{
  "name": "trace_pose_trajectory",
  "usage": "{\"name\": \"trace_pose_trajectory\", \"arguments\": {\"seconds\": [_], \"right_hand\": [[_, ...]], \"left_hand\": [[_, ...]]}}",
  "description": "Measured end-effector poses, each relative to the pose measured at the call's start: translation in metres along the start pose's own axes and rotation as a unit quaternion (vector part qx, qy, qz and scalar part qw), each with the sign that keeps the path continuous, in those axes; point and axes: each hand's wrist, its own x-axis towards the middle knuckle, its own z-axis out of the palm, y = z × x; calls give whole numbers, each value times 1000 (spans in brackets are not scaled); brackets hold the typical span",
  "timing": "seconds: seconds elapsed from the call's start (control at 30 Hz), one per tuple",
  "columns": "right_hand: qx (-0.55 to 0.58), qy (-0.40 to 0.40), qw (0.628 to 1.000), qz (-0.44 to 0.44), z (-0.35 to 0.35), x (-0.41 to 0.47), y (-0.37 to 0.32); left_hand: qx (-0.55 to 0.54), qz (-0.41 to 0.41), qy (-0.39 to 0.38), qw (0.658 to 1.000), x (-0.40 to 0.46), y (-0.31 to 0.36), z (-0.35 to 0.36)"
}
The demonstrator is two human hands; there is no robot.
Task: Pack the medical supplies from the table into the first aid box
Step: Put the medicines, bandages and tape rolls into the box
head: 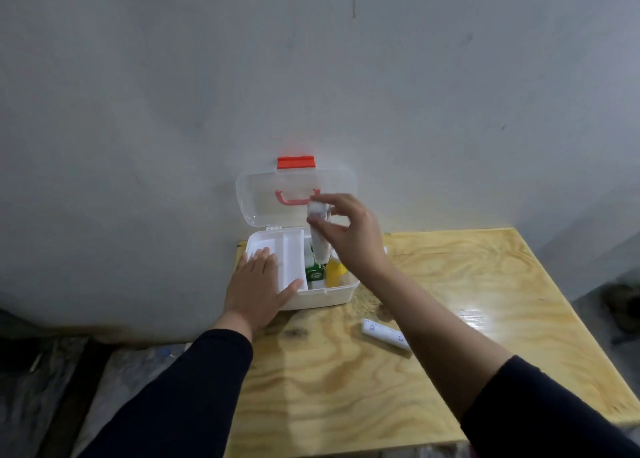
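Observation:
A white first aid box [334, 293] stands open at the table's far left corner, its clear lid [263, 194] with a red latch leaning back against the wall. My left hand [258, 286] lies flat on the box's white inner tray [294, 250], fingers spread. My right hand [349, 236] pinches the top of a white wrapped roll [318, 239], which hangs upright with its lower end inside the box's right half. A green and white carton [314, 273] and a yellow item [335, 272] sit in that half. Another white wrapped roll [382, 334] lies on the table, partly behind my right forearm.
The plywood table [450, 284] stands against a grey wall [311, 77]. Left of the table, dark clutter and plastic sheeting [52, 371] cover the floor. A dark shape [623, 305] lies on the floor beyond the table's right edge.

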Motion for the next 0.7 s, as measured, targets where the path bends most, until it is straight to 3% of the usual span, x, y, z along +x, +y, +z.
{"name": "trace_pose_trajectory", "arguments": {"seconds": [0.5, 0.7], "right_hand": [[-170, -94, 980, 33, 48, -49, 59], [-182, -92, 976, 70, 48, -49, 59]], "left_hand": [[35, -29, -19, 999, 2, 1, 4], [35, -20, -25, 999, 2, 0, 2]]}}
